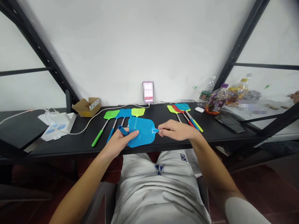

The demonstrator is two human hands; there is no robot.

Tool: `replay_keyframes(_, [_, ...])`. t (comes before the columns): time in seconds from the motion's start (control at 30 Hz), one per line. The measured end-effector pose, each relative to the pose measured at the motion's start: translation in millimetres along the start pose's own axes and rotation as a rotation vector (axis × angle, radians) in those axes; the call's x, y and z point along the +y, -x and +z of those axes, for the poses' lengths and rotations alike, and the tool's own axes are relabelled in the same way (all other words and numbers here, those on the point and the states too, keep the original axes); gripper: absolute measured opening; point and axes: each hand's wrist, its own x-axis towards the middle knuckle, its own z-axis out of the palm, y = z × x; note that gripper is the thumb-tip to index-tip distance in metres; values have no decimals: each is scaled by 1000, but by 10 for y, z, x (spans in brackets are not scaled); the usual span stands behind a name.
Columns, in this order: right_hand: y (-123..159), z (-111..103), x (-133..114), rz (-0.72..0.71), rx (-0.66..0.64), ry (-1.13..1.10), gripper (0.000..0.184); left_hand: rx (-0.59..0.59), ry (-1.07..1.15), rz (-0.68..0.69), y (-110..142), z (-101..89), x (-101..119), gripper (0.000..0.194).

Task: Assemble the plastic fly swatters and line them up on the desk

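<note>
Lap [158, 186]: pale clothing with a blue drawstring, nearer the wearer than the blue flyswatter head [143, 133].
Blue flyswatter head: perforated, held above the near part of the black desk [77, 137], its narrow neck to the right.
Left grip [131, 134]: closed on the left side of the blue flyswatter head, thumb on top; a blue hollow tube [122, 130] sits in the same hand, open end up and leftward.
Right grip [161, 130]: fingertips pinched shut around the neck of the blue flyswatter head.
Green flyswatter [111, 114]: lying left of the blue flyswatter head, green handle towards the wearer, beside blue flyswatters [125, 113] and a yellow-green one.
Flyswatter group [182, 107]: right of the blue flyswatter head and beyond it; heads in blue, red and yellow-green overlap.
Black phone [230, 123]: flat, well to the right of the blue flyswatter head.
White packaging [56, 126]: well to its left, a white cable beside it.
Cardboard box [87, 107]: open, beyond and left of it.
Bottles [217, 101]: upright, beyond and right of it; a white case [199, 109] lies near them.
Lit phone [148, 92]: upright by the wall, beyond it.
</note>
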Motion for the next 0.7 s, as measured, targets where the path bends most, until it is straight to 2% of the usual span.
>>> replay_keyframes(0.1, [-15,8,43,4,16,-3,28,69,-11,19,9,-38,33,29])
replay_keyframes(0.2, [13,-31,116,83,82,47,42,230,15,56,10,-161,122,26])
replay_keyframes(0.3, [78,-111,173,189,135,64,42,375,70,114,17,-270,218,26])
replay_keyframes(0.4, [137,-176,176,238,160,52,32,371,73,105,14,-284,214,29])
replay_keyframes(0.53, [159,-179,147,196,79,-13,22,301,5,13,-24,-196,61,32])
replay_keyframes(0.63, [146,-138,155,124,30,-49,25,236,-6,-47,-49,-129,-26,34])
replay_keyframes(0.7, [132,-109,173,132,11,-80,32,216,13,-68,-55,-102,-45,35])
